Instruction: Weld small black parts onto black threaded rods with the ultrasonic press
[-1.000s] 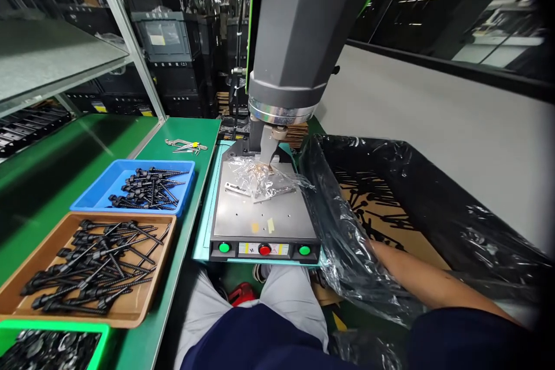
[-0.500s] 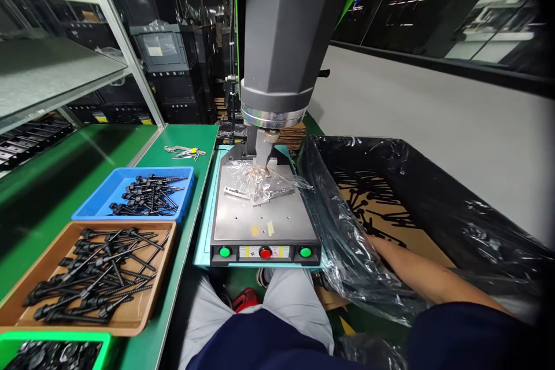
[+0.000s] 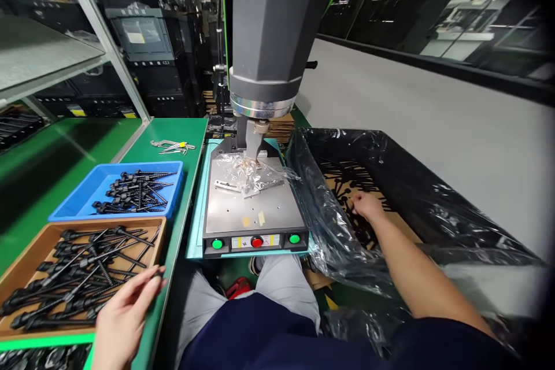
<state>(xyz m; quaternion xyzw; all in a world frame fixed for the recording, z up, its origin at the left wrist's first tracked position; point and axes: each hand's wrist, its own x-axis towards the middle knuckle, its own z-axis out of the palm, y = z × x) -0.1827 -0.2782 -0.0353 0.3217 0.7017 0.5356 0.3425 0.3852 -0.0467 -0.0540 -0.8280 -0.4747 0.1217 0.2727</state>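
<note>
My left hand [image 3: 125,309] is over the right edge of a brown tray [image 3: 160,225], thumb and fingers pinched on a small black piece [image 3: 160,272]. The tray holds long black rods [image 3: 99,260] with thick heads and ridged shafts. My right hand [image 3: 368,206] reaches into a box lined with black plastic film [image 3: 437,208], among black rod-like parts [image 3: 347,170] lying on brown cardboard. Its fingers are closed at these parts, and what they hold cannot be made out.
A press-like machine [image 3: 266,17] stands ahead, its tip over a metal plate [image 3: 234,211] with crumpled clear film [image 3: 247,172]. Green and red buttons [image 3: 256,242] line its front. A blue tray [image 3: 173,208] of similar rods, a green tray [image 3: 52,342] and hand tools [image 3: 173,146] are left.
My left hand has come into view at the lower left with a small black piece. My right hand, earlier mostly hidden behind the film, now shows further inside the box. The view has shifted slightly.
</note>
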